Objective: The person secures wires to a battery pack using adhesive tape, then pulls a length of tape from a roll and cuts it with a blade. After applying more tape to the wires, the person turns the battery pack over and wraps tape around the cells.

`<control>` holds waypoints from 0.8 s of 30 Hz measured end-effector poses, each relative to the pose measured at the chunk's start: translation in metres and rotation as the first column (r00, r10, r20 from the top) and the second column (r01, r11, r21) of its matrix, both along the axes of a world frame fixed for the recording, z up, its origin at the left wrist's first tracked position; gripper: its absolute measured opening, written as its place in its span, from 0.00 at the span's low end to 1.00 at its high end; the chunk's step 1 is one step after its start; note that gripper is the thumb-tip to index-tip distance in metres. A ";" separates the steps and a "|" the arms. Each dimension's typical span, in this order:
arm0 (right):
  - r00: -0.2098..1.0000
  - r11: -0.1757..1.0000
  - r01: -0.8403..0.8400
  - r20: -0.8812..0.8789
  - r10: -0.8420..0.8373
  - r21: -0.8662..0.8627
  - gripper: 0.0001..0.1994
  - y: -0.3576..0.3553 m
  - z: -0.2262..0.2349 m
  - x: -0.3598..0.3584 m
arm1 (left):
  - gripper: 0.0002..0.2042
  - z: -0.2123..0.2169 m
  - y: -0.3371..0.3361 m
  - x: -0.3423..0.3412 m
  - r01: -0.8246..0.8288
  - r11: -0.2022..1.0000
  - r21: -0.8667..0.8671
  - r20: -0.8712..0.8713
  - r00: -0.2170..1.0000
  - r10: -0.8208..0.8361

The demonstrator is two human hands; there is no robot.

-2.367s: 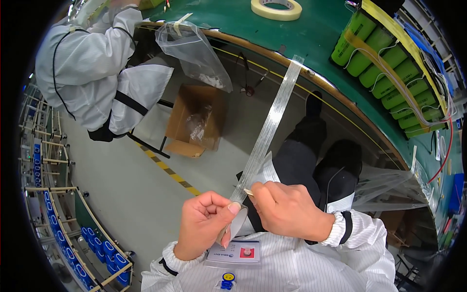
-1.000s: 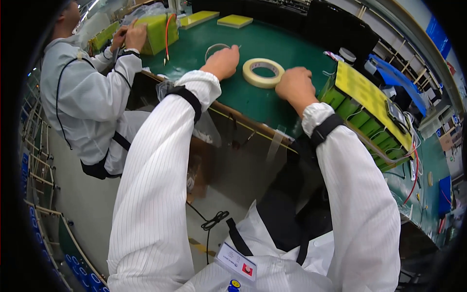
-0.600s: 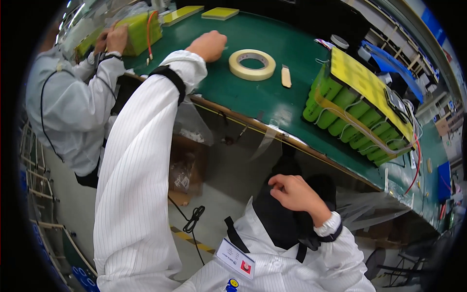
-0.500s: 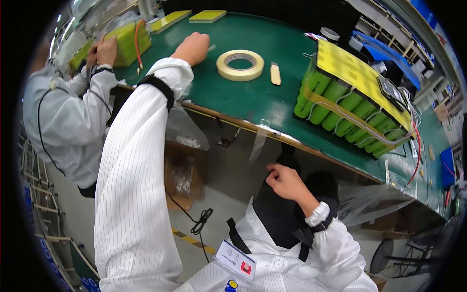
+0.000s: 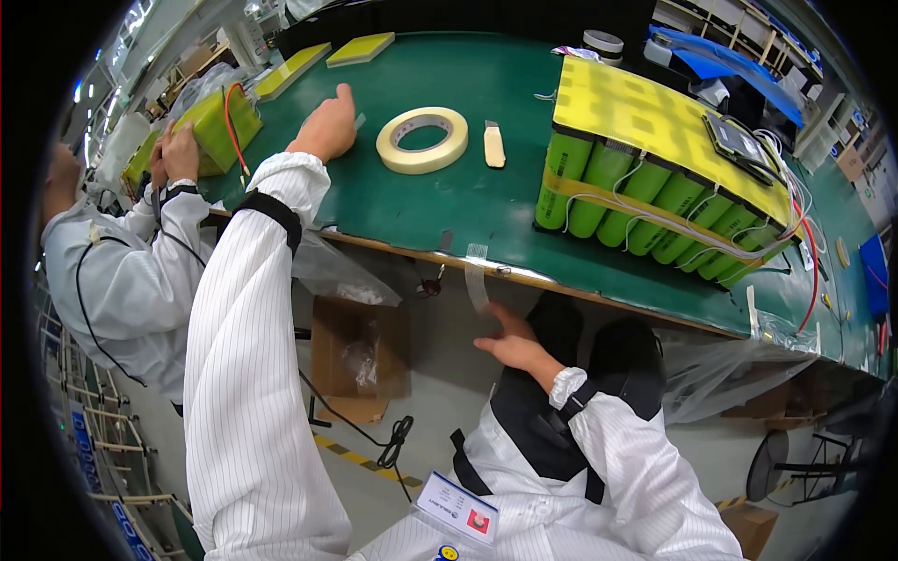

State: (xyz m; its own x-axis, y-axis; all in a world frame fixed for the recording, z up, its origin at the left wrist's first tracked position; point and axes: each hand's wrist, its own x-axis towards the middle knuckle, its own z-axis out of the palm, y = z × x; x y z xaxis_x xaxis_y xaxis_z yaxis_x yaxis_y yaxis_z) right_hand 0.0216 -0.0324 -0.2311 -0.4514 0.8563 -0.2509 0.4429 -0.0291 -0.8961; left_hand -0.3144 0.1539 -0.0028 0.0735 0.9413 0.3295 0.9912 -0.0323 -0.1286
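Left hand: the left hand [image 5: 325, 126] is reaching far across the green table [image 5: 486, 201], resting on its surface toward the far left part, fingers drawn loosely together and curled down; whether they are pinching anything cannot be told.
Right hand: the right hand [image 5: 513, 341] is hanging below the table's near edge, fingers spread apart and empty, just beside the loose lower end of a clear tape strip [image 5: 477, 280].
Tape strip: is hanging down from the near edge of the table (upper end stuck to the edge), its lower end close to the right fingers; contact cannot be told.
Tape roll: a pale tape roll [image 5: 423, 139] is lying flat near the middle of the table, just right of the left hand.
Small piece: a short beige stick-like piece [image 5: 493, 146] is lying just right of the roll.
Battery pack: a block of green cylindrical cells [image 5: 645, 201] with a yellow top sheet and white and red wires is sitting toward the right edge.
Co-worker: a person in a white coat [image 5: 117, 271] is sitting at the table's left edge, both hands on a smaller yellow-green pack [image 5: 220, 126].
Below the table: a cardboard box [image 5: 360, 355] is standing on the floor.
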 end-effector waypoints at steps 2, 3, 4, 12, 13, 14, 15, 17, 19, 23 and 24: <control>0.999 0.999 -0.035 -0.014 0.035 -0.007 0.27 -0.007 0.011 -0.006 | 0.27 0.000 -0.003 -0.021 -0.074 0.997 -0.021 0.031 0.997 0.074; 0.999 0.999 -0.033 -0.006 0.033 -0.020 0.22 -0.007 0.013 -0.001 | 0.27 0.003 -0.001 -0.011 -0.061 0.998 -0.021 0.033 0.998 0.062; 0.999 0.999 -0.034 0.004 0.035 -0.038 0.17 -0.008 0.011 0.001 | 0.25 0.006 -0.005 0.000 -0.073 0.996 -0.041 0.055 0.996 0.076; 0.959 0.965 -0.022 -0.279 -0.053 -0.261 0.10 -0.056 0.045 0.036 | 0.12 0.051 -0.132 0.081 0.207 0.966 0.156 0.509 0.821 -0.258; 0.946 0.976 0.060 -0.300 -0.122 -0.207 0.10 -0.060 0.050 0.041 | 0.12 0.041 -0.152 0.089 0.288 0.950 0.123 0.563 0.768 -0.306; 0.926 0.975 0.161 -0.318 -0.202 -0.151 0.10 -0.059 0.053 0.049 | 0.11 0.038 -0.173 0.117 0.250 0.966 -0.074 0.653 0.743 -0.142; 0.923 0.966 0.208 -0.295 -0.245 -0.152 0.10 -0.057 0.058 0.053 | 0.12 0.018 -0.195 0.127 0.267 0.954 -0.135 0.746 0.661 -0.080; 0.921 0.959 0.244 -0.274 -0.277 -0.146 0.09 -0.053 0.062 0.057 | 0.19 -0.026 -0.227 0.133 0.344 0.903 -0.259 0.875 0.479 0.068; 0.928 0.961 0.233 -0.262 -0.265 -0.148 0.08 -0.054 0.066 0.061 | 0.30 -0.064 -0.242 0.144 0.330 0.921 -0.205 0.949 0.298 0.105; 0.962 0.978 0.163 -0.199 -0.187 -0.131 0.07 -0.055 0.074 0.074 | 0.27 -0.097 -0.232 0.168 0.438 0.894 0.097 0.991 -0.130 -0.044; 0.964 0.978 0.183 -0.178 -0.198 -0.096 0.07 -0.054 0.074 0.076 | 0.25 -0.099 -0.233 0.171 0.455 0.890 -0.015 0.978 -0.179 0.108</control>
